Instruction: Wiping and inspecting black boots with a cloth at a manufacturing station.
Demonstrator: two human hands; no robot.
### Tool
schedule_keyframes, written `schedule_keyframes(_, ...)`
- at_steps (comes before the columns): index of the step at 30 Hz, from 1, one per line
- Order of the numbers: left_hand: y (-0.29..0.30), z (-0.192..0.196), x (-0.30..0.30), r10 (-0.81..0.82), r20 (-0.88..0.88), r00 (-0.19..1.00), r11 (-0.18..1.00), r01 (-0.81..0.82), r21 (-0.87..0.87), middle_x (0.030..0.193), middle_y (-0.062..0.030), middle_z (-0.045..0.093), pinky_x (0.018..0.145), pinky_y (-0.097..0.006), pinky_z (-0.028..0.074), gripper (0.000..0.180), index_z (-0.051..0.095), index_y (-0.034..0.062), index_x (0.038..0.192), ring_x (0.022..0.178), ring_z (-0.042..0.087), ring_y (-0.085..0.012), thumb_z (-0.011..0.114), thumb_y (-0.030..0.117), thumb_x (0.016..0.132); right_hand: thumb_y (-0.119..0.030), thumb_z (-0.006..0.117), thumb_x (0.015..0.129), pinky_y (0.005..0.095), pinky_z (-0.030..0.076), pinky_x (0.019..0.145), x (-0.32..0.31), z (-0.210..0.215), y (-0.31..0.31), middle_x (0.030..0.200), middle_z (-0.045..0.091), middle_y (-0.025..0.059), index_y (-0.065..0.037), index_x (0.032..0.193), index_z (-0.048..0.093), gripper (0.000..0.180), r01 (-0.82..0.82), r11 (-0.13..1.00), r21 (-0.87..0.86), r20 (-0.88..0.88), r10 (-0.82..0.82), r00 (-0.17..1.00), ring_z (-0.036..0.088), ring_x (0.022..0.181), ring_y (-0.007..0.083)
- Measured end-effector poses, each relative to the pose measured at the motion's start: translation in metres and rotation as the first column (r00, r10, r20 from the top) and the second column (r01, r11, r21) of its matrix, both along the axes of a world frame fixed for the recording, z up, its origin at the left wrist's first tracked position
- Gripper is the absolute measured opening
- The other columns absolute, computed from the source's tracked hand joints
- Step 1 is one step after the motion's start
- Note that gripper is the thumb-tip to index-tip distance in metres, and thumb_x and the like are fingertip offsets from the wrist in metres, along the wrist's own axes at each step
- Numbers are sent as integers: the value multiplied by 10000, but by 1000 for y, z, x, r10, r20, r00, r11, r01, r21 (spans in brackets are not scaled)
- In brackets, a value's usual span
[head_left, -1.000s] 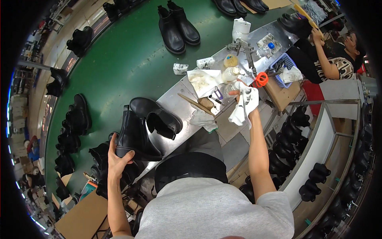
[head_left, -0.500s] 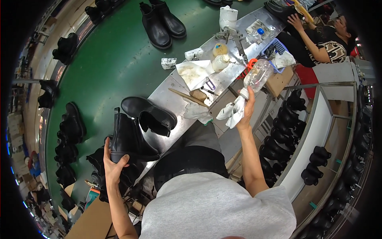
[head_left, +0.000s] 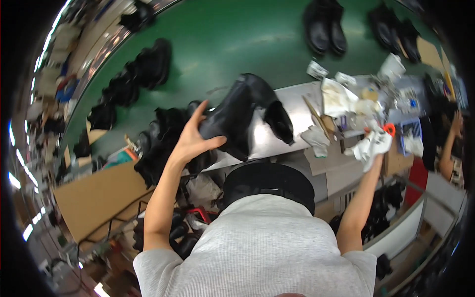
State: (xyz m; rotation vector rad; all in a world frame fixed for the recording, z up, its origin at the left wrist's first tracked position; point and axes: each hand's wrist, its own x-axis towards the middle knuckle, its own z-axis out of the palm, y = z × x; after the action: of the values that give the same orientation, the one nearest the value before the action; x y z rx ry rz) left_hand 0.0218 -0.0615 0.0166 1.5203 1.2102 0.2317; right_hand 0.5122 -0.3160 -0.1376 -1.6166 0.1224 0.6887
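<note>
My left hand (head_left: pixel 190 141) spans the end of a black ankle boot (head_left: pixel 230 116), thumb on one side and fingers on the other. Another black boot (head_left: pixel 279 121) sits close beside it at the metal-topped table edge, its opening turned toward me. On the right, my right hand (head_left: pixel 380 153) is wrapped in or around a white cloth (head_left: pixel 371 146), its fingers mostly hidden. The cloth is beside orange scissor-like handles (head_left: pixel 389 129) and the cluster of bottles. Blur hides whether a clear bottle is still in that hand.
A white glove (head_left: pixel 316 141), a wooden stick (head_left: pixel 316 119) and a stained white cloth (head_left: pixel 337 96) lie on the metal strip (head_left: pixel 302 101). More boots (head_left: pixel 324 29) stand on the green table (head_left: pixel 222 44). A cardboard sheet (head_left: pixel 104 193) is at left. Another person's hand (head_left: pixel 457 123) shows far right.
The view has swung left. My left hand and its boot now lie nearer the middle, the boot tilted rather than upright. The clear bottle that my right hand held is no longer distinct.
</note>
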Motion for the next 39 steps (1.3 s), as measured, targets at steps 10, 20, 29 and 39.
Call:
schedule_keyframes(10,-7,-16,-16,-15,20,1000,1000,15,12,1032,-226,585,903,-337,439,1084,247,-68,1414,957,599,-298,764,302,536,-83,708,712,251,448,712,-262,155,186,782,667,27,-46,1208,532,527,-995,61,78,281,956,81,599,759,100)
schedule_keyframes(20,-16,-18,-3,14,-93,996,983,3,182,1057,-285,590,887,-373,458,1083,278,-81,1387,975,609,-371,743,333,500,-110,677,707,343,488,632,-308,152,256,788,665,181,51,930,617,281,-943,-65,-327,273,949,-160,661,723,232)
schedule_keyframes(29,-4,-21,-16,-13,-20,1000,997,15,74,1045,-261,600,884,-366,461,1084,280,-80,1388,974,612,-361,752,327,501,-52,677,687,233,391,585,-307,139,241,648,520,-19,-12,977,623,298,-999,-34,19,222,975,-29,489,633,52)
schedule_keyframes(39,14,-31,-32,-81,112,990,997,80,15,1011,-239,606,880,-344,456,1056,266,-48,1409,968,614,-321,766,298,547,-73,712,715,209,338,544,-321,124,236,628,448,-43,-34,1031,633,327,-996,70,57,219,972,80,418,588,31)
